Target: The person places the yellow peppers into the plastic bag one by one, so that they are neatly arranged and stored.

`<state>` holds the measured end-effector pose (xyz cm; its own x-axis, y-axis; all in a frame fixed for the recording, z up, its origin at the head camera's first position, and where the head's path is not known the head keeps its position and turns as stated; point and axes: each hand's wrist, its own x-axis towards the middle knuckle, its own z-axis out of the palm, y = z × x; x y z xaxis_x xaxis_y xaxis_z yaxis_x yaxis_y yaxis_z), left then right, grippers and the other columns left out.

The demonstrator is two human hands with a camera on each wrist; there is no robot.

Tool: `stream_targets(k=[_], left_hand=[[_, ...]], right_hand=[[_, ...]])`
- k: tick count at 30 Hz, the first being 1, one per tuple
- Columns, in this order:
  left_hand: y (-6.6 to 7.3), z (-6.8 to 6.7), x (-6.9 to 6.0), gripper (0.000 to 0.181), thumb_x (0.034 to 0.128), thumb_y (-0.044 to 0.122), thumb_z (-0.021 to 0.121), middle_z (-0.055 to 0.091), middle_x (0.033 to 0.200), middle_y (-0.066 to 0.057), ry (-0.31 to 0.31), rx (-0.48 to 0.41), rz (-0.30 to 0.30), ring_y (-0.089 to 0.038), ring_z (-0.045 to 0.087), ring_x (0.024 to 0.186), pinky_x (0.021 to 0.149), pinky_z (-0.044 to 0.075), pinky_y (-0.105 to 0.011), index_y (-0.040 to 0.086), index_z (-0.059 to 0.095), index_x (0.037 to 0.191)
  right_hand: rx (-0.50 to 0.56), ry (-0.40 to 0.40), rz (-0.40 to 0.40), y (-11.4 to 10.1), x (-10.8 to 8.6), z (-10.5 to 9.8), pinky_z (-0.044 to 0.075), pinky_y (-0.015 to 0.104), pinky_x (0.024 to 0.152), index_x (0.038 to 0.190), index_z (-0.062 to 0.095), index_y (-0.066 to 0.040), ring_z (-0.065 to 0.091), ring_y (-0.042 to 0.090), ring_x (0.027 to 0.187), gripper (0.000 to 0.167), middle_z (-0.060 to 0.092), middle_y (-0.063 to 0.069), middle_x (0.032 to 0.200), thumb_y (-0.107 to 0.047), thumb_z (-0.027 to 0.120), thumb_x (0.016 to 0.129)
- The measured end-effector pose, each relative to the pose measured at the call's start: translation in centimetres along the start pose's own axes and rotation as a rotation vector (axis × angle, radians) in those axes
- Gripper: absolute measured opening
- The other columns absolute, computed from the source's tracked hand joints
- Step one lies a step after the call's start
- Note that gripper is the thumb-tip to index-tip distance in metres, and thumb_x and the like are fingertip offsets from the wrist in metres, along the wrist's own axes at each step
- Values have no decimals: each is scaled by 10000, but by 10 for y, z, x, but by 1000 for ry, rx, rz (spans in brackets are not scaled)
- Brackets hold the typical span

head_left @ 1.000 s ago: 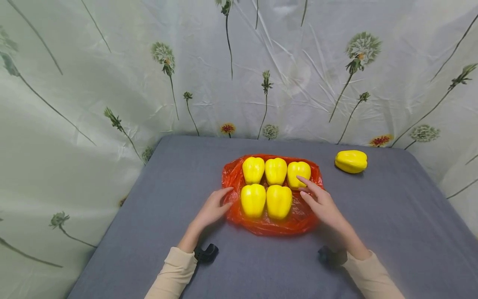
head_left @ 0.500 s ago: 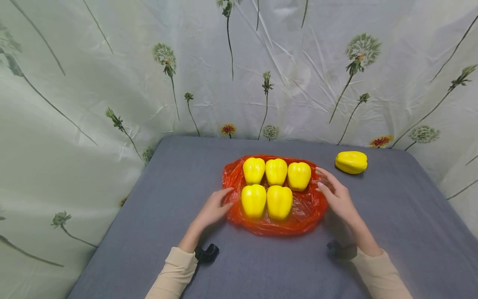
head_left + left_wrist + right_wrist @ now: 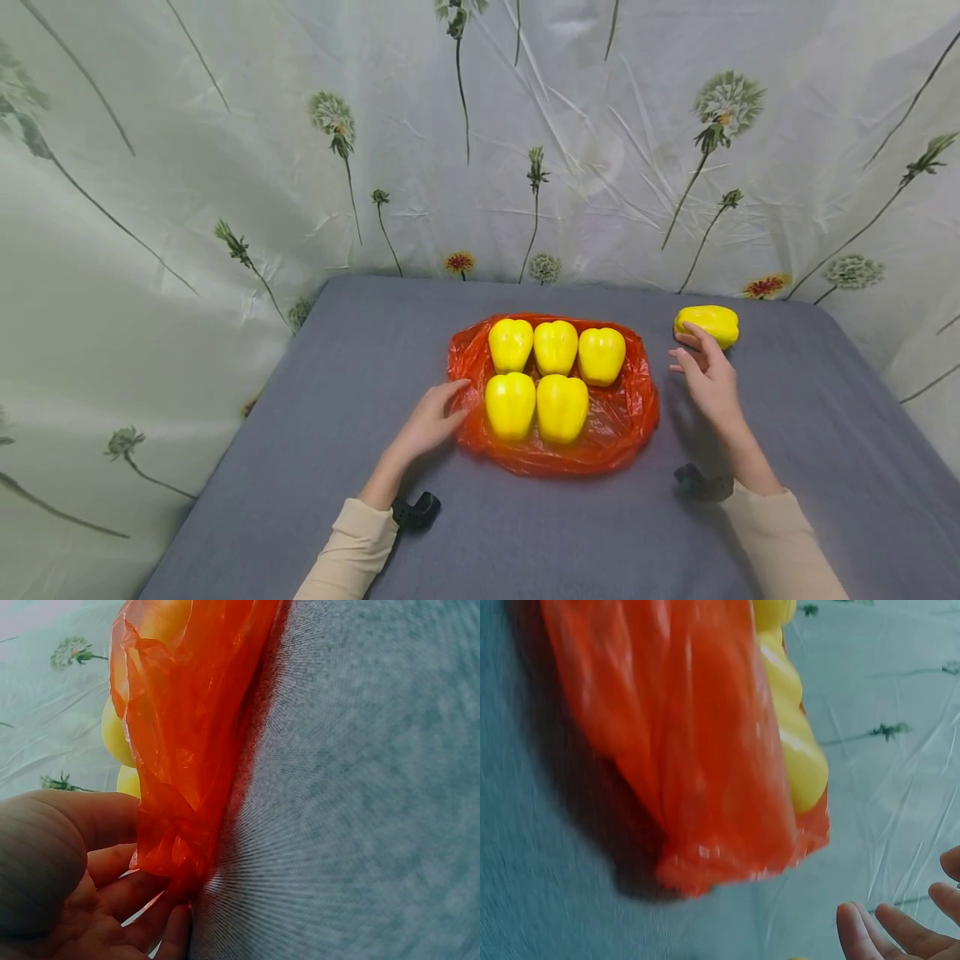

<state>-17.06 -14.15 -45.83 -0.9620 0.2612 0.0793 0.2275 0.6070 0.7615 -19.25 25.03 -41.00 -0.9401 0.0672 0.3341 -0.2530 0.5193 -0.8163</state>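
A red plastic bag (image 3: 618,454) lies spread on the grey cloth, with several yellow bell peppers (image 3: 561,408) in two rows in it. At its left end my left hand (image 3: 429,421) holds the bag's edge; the left wrist view shows the bunched plastic (image 3: 176,844) between thumb and fingers. One more yellow bell pepper (image 3: 722,323) lies on its side at the back right, outside the bag. My right hand (image 3: 711,383) is just in front of it, fingers loosely bent and holding nothing, overlapping the pepper's lower left in the head view. Whether they touch, I cannot tell.
Grey cloth (image 3: 352,333) covers the surface under everything. Behind it hangs a pale curtain (image 3: 585,167) printed with dandelions, which also runs down the left side. A dark strap-on device (image 3: 416,510) sits at the left wrist.
From over the rightmost pepper in the bag, my right hand has moved right and back, away from the bag to the lone bell pepper. My left hand has stayed at the bag's edge.
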Motion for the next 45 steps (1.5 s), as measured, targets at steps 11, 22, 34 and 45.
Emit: stream_targets(k=[11, 22, 34, 45], left_hand=[[-2, 0, 2, 477, 881, 125, 584, 541, 1337, -170, -4, 14, 13, -359, 483, 1230, 1065, 375, -527, 40, 490, 1341], [0, -1, 2, 474, 884, 128, 580, 541, 1339, -154, 4, 7, -4, -344, 485, 1229, 1064, 382, -525, 60, 490, 1345], [-1, -1, 2, 478, 879, 123, 583, 547, 1333, -150, 5, 9, -8, -339, 491, 1221, 1063, 385, -521, 60, 492, 1344], [-1, 0, 0, 473, 881, 114, 580, 541, 1341, -155, -1, -3, -4, -344, 482, 1235, 1066, 377, -524, 55, 492, 1342]], right_hand=[[-26, 141, 246, 28, 21, -14, 459, 12, 638, 1458, 285, -75, 489, -160, 768, 502, 485, 256, 1301, -178, 405, 982], [-109, 246, 329, 113, 54, -28, 434, 26, 533, 1465, 265, -289, 463, -146, 725, 518, 472, 192, 1337, -307, 396, 964], [-182, 222, 494, 50, 46, -33, 443, 104, 598, 1497, 192, -112, 531, -14, 707, 577, 320, 198, 1479, -227, 353, 955], [-175, 148, 561, 66, 57, -30, 182, 521, 1173, 1496, 82, -8, 190, 404, 1423, 644, 171, 242, 1546, -308, 320, 979]])
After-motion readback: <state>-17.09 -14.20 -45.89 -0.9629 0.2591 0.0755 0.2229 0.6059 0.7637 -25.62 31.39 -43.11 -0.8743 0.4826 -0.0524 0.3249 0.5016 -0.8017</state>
